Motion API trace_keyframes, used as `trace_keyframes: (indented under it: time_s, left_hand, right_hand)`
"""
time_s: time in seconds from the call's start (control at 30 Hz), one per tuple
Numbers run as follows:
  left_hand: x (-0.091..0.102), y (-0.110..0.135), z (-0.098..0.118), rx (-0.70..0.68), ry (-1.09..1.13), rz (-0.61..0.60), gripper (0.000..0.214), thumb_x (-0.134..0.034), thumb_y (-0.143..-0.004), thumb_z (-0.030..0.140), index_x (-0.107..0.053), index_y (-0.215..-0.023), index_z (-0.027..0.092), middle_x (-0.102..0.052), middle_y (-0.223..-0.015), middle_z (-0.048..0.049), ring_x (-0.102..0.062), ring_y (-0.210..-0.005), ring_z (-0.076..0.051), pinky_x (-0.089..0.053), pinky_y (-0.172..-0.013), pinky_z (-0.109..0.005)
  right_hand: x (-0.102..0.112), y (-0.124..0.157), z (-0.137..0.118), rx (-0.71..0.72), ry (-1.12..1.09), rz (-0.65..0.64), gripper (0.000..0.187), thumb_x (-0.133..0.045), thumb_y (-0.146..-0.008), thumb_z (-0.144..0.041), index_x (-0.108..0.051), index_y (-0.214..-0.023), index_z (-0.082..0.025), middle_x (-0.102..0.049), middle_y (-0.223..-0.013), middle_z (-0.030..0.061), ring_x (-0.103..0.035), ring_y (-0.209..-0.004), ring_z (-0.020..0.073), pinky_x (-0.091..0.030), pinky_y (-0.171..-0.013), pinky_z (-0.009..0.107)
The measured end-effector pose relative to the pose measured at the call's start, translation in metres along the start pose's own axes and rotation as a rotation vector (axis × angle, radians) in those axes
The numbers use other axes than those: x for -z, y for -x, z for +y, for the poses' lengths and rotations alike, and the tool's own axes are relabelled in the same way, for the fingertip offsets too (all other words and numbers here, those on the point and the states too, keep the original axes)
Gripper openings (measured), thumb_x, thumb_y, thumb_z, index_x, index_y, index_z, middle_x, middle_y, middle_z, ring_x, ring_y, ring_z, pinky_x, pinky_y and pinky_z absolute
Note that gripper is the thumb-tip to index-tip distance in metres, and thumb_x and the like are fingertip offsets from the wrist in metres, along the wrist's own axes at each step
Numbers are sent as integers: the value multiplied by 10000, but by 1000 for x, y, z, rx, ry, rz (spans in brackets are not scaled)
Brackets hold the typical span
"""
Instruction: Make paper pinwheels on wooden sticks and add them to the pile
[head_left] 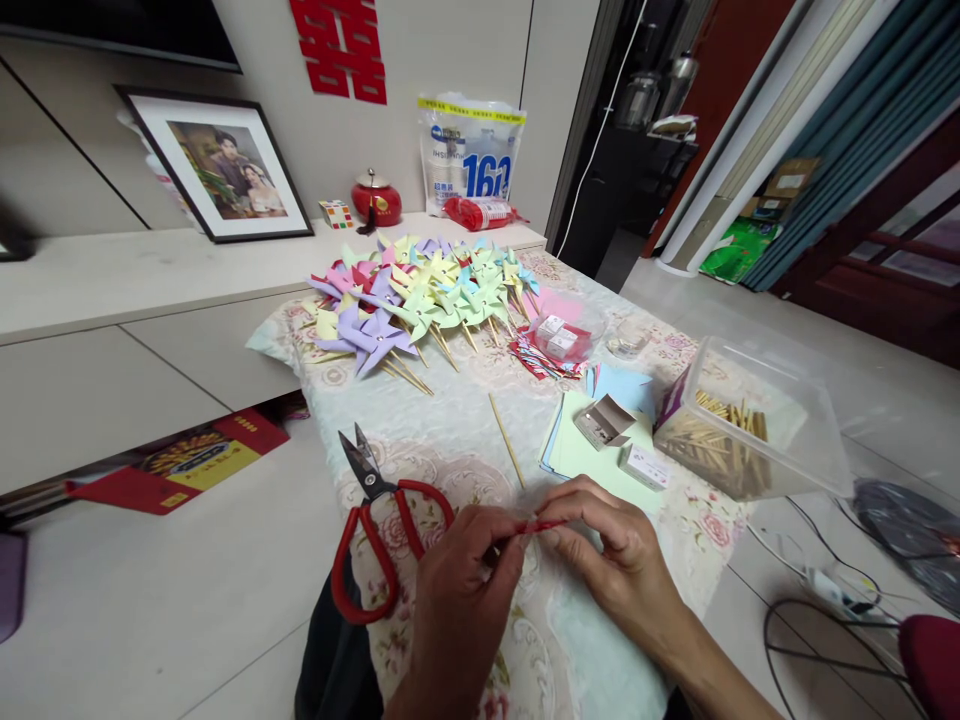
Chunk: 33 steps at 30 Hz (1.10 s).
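Both my hands meet low over the near end of the flowered tablecloth [450, 420]. My left hand [465, 590] and my right hand [607, 550] are closed in pinches on the two ends of a thin red strip [534, 526], held level between them. A bare wooden stick [507, 438] lies on the cloth just beyond my fingers. Red-handled scissors [379, 530] lie shut to the left of my left hand.
A heap of pastel paper pinwheels [420, 295] on sticks covers the far end. At right stand a clear box of wooden sticks [739, 435], coloured paper sheets [592, 450] with small cartons, and a clear bowl [562, 335]. Cables [817, 590] trail on the floor.
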<state>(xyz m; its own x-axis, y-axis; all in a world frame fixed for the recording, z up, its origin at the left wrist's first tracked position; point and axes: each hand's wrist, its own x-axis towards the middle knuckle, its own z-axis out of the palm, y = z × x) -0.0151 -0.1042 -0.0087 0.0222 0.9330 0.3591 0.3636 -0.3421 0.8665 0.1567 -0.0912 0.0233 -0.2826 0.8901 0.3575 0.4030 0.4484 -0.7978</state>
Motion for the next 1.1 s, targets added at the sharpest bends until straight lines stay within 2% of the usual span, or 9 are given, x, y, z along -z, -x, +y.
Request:
trace_keyframes:
  time_s: [0.17, 0.27, 0.37, 0.5, 0.63, 0.83, 0.93, 1.1]
  left_hand:
    - [3, 1, -9, -187, -113, 17, 205, -553, -878, 62, -689, -935, 205, -728, -946, -40, -707, -879, -155, -589, -775, -258]
    - [6, 8, -20, -268, -255, -35, 260, -498, -894, 48, -699, -962, 200, -733, -1029, -63, -718, -932, -161, -603, -790, -252]
    - [7, 19, -29, -379, -406, -49, 292, -448, -920, 44, -699, -969, 186, -731, -1073, -85, -709, -993, -184, -612, -824, -288]
    - [1, 31, -35, -440, -521, -23, 288, -443, -926, 28, -689, -1000, 159, -715, -1095, -106, -667, -1061, -229, -604, -892, -379]
    - [-4, 35, -36, -409, -544, -40, 276, -451, -918, 14, -683, -1003, 136, -689, -1120, -131, -644, -1076, -242, -603, -891, -395]
    - [-6, 34, -36, -357, -568, -39, 320, -414, -895, 5, -676, -1011, 148, -674, -1163, -138, -633, -1121, -261, -601, -912, -435]
    - [-6, 33, -35, -349, -578, -62, 301, -427, -884, 14, -670, -1023, 126, -683, -1145, -145, -647, -1094, -270, -611, -891, -432]
    - [-8, 32, -37, -344, -565, 4, 309, -427, -914, 46, -637, -1133, 108, -697, -1112, -138, -675, -1038, -233, -610, -880, -373]
  right_hand:
    - [-1, 11, 10, 194, 196, -1, 227, -527, -941, -74, -672, -1036, -221, -687, -1016, 69, -623, -956, 220, -495, -813, 381]
    - [-4, 23, 19, 281, 293, -63, 253, -510, -917, -36, -655, -1043, -201, -682, -1048, 90, -607, -988, 243, -476, -831, 418]
    - [-9, 33, 26, 299, 344, -146, 261, -504, -909, -15, -639, -1052, -186, -694, -1030, 89, -603, -994, 248, -455, -857, 439]
    - [-11, 38, 28, 276, 358, -206, 280, -496, -923, -29, -629, -1105, -194, -706, -998, 76, -603, -1002, 246, -445, -887, 443]
    - [-11, 34, 28, 203, 336, -216, 284, -496, -958, -90, -627, -1170, -227, -698, -994, 71, -596, -987, 251, -459, -859, 433]
    - [-13, 28, 25, 18, 280, -221, 353, -511, -1006, -232, -504, -1358, -219, -670, -926, 70, -561, -879, 245, -490, -748, 396]
    - [-17, 25, 24, -23, 247, -196, 278, -514, -1008, -244, -559, -1281, -215, -658, -913, 64, -552, -858, 235, -488, -738, 385]
    - [-21, 22, 26, -78, 239, -169, 222, -498, -1016, -232, -623, -1199, -221, -639, -894, 61, -567, -856, 226, -480, -738, 374]
